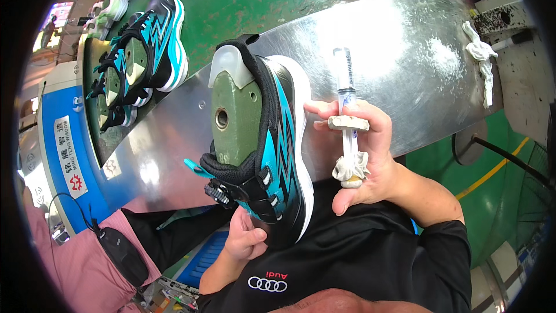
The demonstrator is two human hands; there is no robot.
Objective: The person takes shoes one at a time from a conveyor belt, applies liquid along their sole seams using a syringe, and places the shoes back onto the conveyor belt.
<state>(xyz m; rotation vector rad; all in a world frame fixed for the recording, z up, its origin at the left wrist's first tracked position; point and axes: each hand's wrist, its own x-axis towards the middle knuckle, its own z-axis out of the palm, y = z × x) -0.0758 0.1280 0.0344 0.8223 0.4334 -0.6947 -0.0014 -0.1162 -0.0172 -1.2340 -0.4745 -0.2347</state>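
A black and teal sneaker (286, 139) with a white sole stands heel-up in front of me. A green shoe last (237, 119) with a round hole fills its opening. My left hand (246, 236) is closed on the toe end, with some fingers hidden behind the shoe. To the right of the sole, my right hand (376, 150) is closed around a clear syringe (345, 69). Whitish wrapping is bound around the syringe's middle and lower end. Its upper end points away from me, and a small gap parts my fingertips from the sole.
Below the shoe spreads a shiny metal table (399, 40) with white residue. A crumpled white strip (480, 61) lies at its far right. More black and teal sneakers (165, 40) stand on a green surface at left. A person in pink (95, 266) is close on my left.
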